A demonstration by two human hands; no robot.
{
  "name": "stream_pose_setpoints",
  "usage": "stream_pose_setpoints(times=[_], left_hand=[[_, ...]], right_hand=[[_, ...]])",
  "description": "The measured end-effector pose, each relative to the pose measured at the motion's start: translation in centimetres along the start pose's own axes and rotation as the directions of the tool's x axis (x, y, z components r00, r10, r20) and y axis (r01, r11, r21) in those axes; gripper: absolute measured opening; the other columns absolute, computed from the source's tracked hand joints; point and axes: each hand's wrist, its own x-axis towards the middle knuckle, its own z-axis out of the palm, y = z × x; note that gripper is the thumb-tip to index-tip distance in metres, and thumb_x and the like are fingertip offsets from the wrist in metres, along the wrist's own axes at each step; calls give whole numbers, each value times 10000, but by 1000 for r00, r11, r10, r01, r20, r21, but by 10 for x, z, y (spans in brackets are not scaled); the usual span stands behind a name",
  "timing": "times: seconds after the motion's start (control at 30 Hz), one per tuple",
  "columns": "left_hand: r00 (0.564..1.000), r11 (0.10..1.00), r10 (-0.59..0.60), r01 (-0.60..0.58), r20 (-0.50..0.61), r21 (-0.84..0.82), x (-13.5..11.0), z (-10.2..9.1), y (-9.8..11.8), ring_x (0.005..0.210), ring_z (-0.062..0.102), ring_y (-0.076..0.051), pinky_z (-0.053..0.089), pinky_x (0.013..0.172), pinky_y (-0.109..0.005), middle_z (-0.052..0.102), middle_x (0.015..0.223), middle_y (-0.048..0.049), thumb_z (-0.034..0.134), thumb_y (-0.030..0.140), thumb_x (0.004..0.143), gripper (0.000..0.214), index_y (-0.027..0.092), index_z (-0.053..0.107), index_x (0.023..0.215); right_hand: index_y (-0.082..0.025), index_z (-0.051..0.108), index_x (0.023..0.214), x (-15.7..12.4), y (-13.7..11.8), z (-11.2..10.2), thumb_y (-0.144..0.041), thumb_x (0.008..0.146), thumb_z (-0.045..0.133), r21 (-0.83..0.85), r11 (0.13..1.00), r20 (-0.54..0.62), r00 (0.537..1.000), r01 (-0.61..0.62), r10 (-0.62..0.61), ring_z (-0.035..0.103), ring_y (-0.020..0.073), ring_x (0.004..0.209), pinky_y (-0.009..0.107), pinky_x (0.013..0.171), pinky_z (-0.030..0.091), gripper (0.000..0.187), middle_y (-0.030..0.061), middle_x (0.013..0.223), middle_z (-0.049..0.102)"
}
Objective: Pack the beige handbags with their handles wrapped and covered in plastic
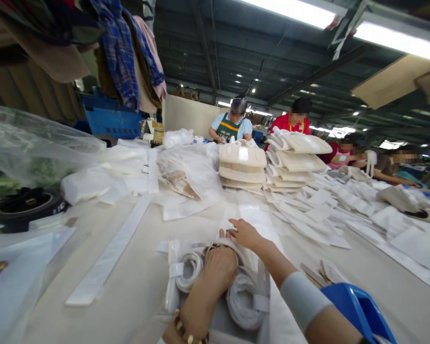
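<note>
My left hand (pixel 218 267) lies palm down on a clear plastic bag (pixel 186 282) that holds coiled white straps (pixel 241 298); its fingers curl down over the bag. A bead bracelet shows at that wrist. My right hand (pixel 244 232) reaches forward past the bag, fingers stretched out, fingertips on a flat white sheet (pixel 252 212) on the table (pixel 136 282). A grey cuff covers that forearm.
Stacks of cream bag-shaped pieces (pixel 242 167) stand in the middle. White sheets and strips are scattered to the right (pixel 322 215). Large clear bags (pixel 28 143) lie left. A blue plastic edge (pixel 358 310) is near right. Several people work at the far side.
</note>
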Motion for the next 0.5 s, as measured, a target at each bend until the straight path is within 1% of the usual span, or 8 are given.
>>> stream_pose_setpoints(times=[0.03,0.1,0.17,0.23,0.33,0.4,0.43,0.5], left_hand=[[1000,1000,-8,8,5,-18,0,0,0,1174,502,-357,454,950,-420,483,1291,-271,369,120,805,544,56,392,1345],[1000,998,-23,24,13,-51,2,2,1,1190,490,-345,433,975,-424,502,1279,-256,370,99,799,545,64,399,1342],[999,996,-36,37,18,-79,6,3,2,1167,513,-323,420,988,-415,530,1253,-243,375,93,802,527,70,421,1327],[999,994,-50,52,15,-99,8,3,1,1132,544,-290,419,987,-384,546,1237,-230,365,80,810,495,76,459,1296],[998,991,-62,63,19,-114,10,3,-2,1012,613,-259,488,878,-351,609,1147,-198,350,86,834,403,104,568,1172],[999,992,-52,53,16,-113,8,2,-5,918,643,-252,515,798,-342,661,1009,-172,370,104,846,330,120,630,1049],[999,993,-44,45,8,-108,7,2,-6,889,648,-249,516,779,-342,672,945,-163,383,107,848,302,122,644,998],[999,995,-26,24,-25,-92,4,1,-6,869,645,-241,509,780,-351,669,886,-153,396,91,849,268,113,644,950]], right_hand=[[-126,610,1045,9,-1,9,-224,854,539,-8,1000,39,999,2,-1,600,188,943,335,835,450,227,103,1040,640],[-125,624,917,17,-1,24,-274,871,538,-12,1000,95,995,4,-3,601,174,902,366,825,461,178,72,983,641],[-128,625,816,18,-1,29,-284,893,507,10,1000,142,990,9,-10,607,150,834,355,796,473,210,42,890,654],[-123,645,757,14,0,25,-230,884,490,62,998,200,979,19,-31,611,140,740,298,711,479,227,23,774,668],[-117,694,750,1,3,8,-123,810,478,150,988,267,961,32,-71,615,136,664,231,606,458,224,0,694,683],[-126,709,784,-15,5,-5,-100,767,487,167,985,250,965,32,-73,623,140,681,223,619,457,225,3,713,695],[-128,710,816,-25,4,-10,-112,766,493,159,987,214,975,30,-64,628,153,722,235,655,460,224,19,753,702],[-124,688,940,-46,-2,-14,-169,807,479,122,992,98,995,18,-30,622,192,843,281,750,450,252,71,890,700]])
